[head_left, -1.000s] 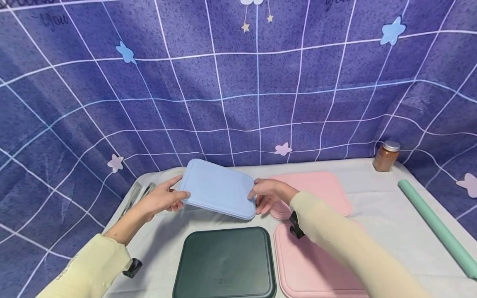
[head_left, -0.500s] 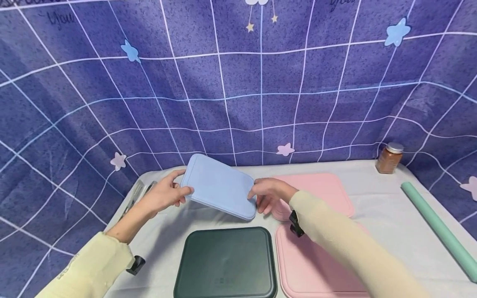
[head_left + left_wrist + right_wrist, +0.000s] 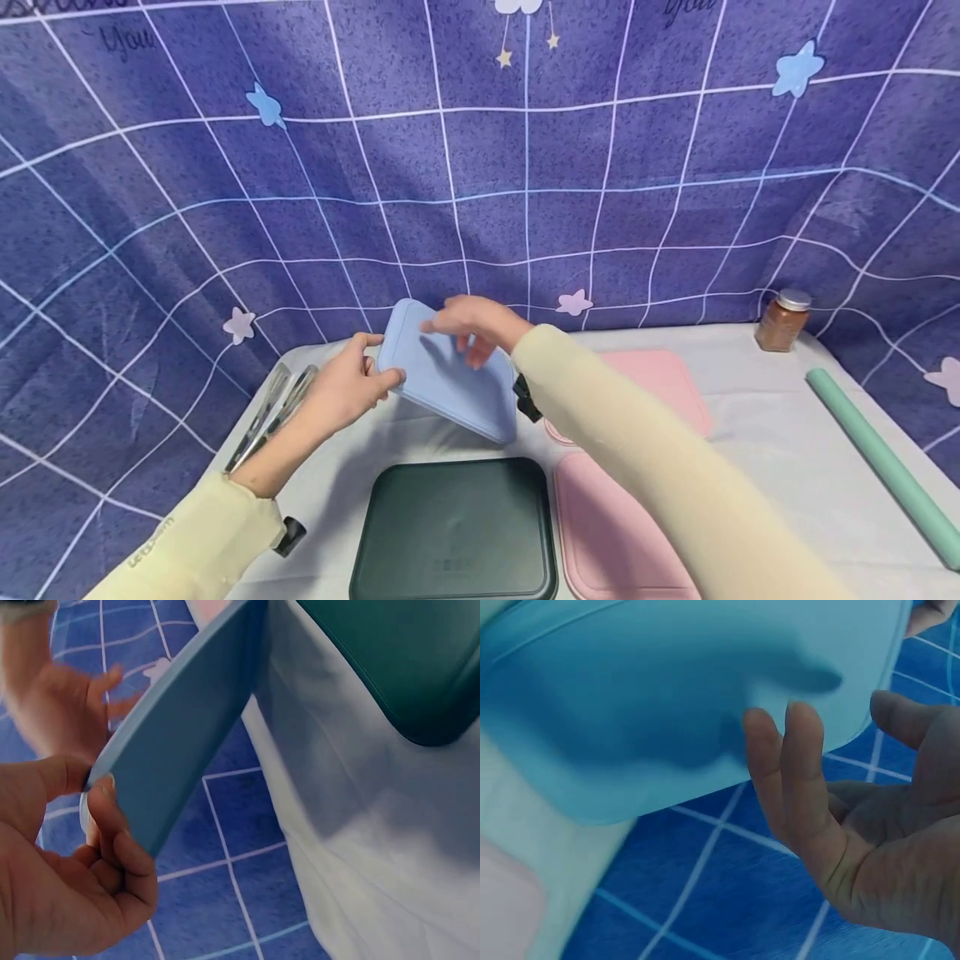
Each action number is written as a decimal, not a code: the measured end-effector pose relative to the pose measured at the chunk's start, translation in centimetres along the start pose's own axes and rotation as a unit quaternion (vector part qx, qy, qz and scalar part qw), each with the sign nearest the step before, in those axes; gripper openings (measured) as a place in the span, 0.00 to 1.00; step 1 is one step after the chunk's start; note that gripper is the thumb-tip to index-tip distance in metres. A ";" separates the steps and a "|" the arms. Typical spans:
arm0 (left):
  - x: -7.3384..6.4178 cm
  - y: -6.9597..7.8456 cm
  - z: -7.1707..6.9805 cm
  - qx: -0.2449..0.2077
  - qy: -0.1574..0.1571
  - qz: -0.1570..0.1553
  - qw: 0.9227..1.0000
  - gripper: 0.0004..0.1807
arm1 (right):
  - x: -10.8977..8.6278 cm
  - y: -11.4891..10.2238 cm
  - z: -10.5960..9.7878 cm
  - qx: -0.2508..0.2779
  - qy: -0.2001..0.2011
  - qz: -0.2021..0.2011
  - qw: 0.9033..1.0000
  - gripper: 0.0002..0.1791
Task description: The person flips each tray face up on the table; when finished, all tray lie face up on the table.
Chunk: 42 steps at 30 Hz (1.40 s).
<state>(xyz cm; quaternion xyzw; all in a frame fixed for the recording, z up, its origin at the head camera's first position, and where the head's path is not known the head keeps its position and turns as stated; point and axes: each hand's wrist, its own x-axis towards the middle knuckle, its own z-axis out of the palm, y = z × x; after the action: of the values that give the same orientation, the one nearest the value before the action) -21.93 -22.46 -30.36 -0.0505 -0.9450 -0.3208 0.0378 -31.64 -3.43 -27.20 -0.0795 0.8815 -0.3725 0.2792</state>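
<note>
A light blue cutting board with rounded corners is tilted up near the back of the table. My left hand pinches its left edge between thumb and fingers; the left wrist view shows the thumb and fingertips on the rim. In front of the board's upper part is my right hand, fingers loosely bent and holding nothing. The right wrist view shows this hand's fingers apart from the board, their shadow falling on it. Below the board lies a dark green board.
Two pink boards, a near one and a far one, lie partly under the right sleeve. Metal tongs are at the left. A brown-filled jar and a green roll lie right. A blue curtain hangs behind.
My right hand has left the blue board's right edge and moved left and up in front of it. The left hand has brought the board's left end slightly up and right, steepening it.
</note>
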 end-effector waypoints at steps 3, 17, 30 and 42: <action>-0.3 0.8 0.3 0.034 0.019 0.008 0.999 0.35 | -0.1 -1.9 0.1 -0.005 0.012 -0.004 1.000 0.47; -1.3 3.0 1.3 0.077 0.069 0.043 0.994 0.33 | -0.8 -4.4 -0.3 -0.044 0.021 0.011 0.999 0.44; -1.6 4.3 1.4 0.052 0.073 0.073 0.993 0.32 | -2.4 -4.8 -1.3 -0.112 0.036 -0.019 0.993 0.24; -2.0 4.2 0.6 -0.030 -0.034 0.126 0.991 0.38 | -3.5 -3.9 -3.4 -0.084 0.028 -0.052 0.995 0.27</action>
<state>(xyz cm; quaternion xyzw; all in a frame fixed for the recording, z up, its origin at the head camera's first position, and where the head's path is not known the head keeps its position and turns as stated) -19.50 -18.89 -28.52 -0.1806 -0.9219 -0.3400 0.0445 -30.87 -2.90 -21.03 -0.1380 0.9119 -0.3130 0.2267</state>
